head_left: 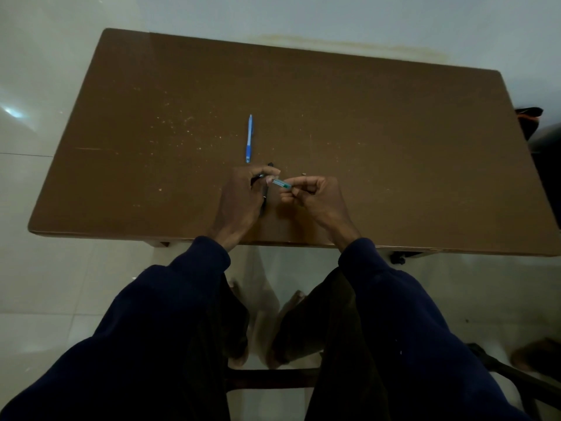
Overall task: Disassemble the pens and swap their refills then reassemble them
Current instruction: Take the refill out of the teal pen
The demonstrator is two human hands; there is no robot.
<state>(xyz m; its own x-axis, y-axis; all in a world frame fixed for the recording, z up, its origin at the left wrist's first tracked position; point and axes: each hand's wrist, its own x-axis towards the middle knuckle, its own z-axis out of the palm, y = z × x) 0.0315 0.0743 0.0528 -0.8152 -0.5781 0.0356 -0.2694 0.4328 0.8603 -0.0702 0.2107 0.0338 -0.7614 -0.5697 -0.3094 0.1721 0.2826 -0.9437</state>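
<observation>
A blue and white pen (249, 138) lies on the brown table (364, 132), pointing away from me, just beyond my hands. My left hand (243, 202) is closed around a dark pen body (264, 198), whose ends stick out above and below the fingers. My right hand (309, 196) pinches a short teal pen piece (281, 184) between thumb and fingers, its left end touching the left hand's fingertips. A tiny dark part (304, 174) sits on the table just beyond my right hand.
The table's near edge (273, 242) runs just behind my wrists. A dark bag (529, 120) sits off the table's right side. My knees and a chair rung are below, over a pale tiled floor.
</observation>
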